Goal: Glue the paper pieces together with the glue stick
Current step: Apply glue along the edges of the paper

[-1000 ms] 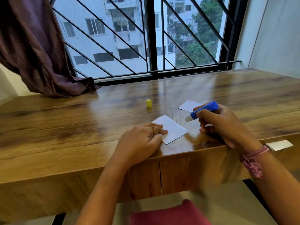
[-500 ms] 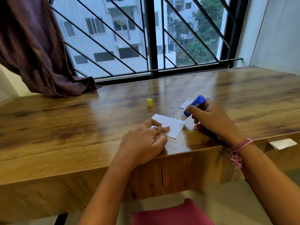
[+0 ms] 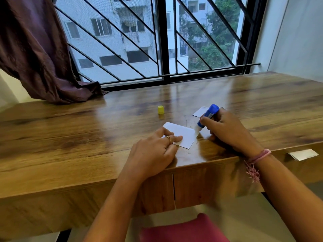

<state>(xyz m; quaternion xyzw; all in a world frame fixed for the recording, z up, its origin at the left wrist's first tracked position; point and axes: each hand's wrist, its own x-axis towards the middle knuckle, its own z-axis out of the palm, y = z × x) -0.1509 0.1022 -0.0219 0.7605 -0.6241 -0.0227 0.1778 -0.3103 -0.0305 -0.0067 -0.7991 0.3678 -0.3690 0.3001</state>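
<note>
A white paper piece lies flat on the wooden table near its front edge. My left hand presses its fingertips on the paper's left part. My right hand grips an uncapped blue glue stick, tilted, with its white tip down at the paper's right edge. A second white paper piece lies just behind the glue stick, partly hidden by it. The yellow glue cap stands on the table further back.
Another white paper slip lies at the table's front right edge. A purple curtain drapes onto the back left corner. A barred window runs behind the table. A red cushion sits below the table front.
My right hand has brought the glue stick down and leftward, from held above the table to its tip touching the paper's right edge. My left hand stays on the paper.
</note>
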